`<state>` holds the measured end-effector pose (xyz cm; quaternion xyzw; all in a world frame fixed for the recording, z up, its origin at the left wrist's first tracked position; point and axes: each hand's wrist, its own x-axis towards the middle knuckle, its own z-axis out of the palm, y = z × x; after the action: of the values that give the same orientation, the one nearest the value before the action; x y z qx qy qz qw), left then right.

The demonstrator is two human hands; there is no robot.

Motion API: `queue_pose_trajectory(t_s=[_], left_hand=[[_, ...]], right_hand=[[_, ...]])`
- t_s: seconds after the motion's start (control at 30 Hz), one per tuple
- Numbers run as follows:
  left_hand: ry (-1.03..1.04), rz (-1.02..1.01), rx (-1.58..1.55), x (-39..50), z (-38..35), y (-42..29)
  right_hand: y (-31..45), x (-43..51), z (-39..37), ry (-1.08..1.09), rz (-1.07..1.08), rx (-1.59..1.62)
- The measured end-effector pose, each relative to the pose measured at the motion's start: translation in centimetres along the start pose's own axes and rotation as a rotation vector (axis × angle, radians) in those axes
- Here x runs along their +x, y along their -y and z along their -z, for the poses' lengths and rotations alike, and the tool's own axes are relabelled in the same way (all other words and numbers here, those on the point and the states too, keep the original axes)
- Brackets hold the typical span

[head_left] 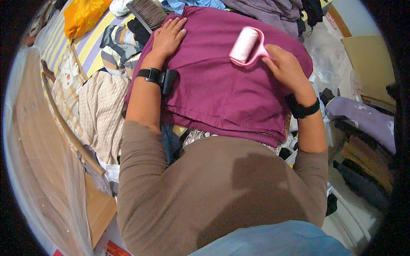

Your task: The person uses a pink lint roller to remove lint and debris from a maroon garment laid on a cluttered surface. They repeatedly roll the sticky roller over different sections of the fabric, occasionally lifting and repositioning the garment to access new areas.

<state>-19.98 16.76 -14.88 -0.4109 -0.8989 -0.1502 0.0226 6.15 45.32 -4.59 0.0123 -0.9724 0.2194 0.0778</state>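
A magenta cloth (pixel 205 86), folded in layers, lies spread before me at my waist. My right hand (pixel 283 65) grips the pink handle of a lint roller (pixel 245 44). Its white roll rests on or just over the right half of the cloth; I cannot tell if it touches. Flat on the far left part of the cloth lies my left hand (pixel 169 36), palm down with fingers a little apart. It holds nothing. Black straps circle both wrists.
Beyond my left hand is a brush (pixel 149 14) with dark bristles. Cream knit fabric (pixel 104 108), a patterned garment (pixel 120 48) and an orange cloth bag (pixel 85 16) lie on the left. Grey-purple fabric (pixel 272 14) is piled at the back. A lilac fabric item (pixel 362 116) sits right.
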Motion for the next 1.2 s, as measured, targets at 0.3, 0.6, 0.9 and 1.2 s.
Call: queue_pose_trajectory(t_s=[0.3,0.6,0.9,1.2], left_hand=[[-0.036,0.002,-0.079,0.4,-1.1,1.8],[-0.029,-0.038,-0.082,0.5,-0.7,1.4],[-0.001,-0.035,-0.066,0.8,-0.7,1.8],[0.000,-0.072,-0.041,1.3,-1.0,2.5]], right_hand=[[3.8,15.3,-10.6,0.050,-0.012,-0.059],[-0.5,2.0,0.9,0.243,-0.143,-0.255],[-2.4,-15.7,7.3,0.089,-0.445,-0.275],[-5.3,-23.1,5.2,-0.523,-0.848,0.635]])
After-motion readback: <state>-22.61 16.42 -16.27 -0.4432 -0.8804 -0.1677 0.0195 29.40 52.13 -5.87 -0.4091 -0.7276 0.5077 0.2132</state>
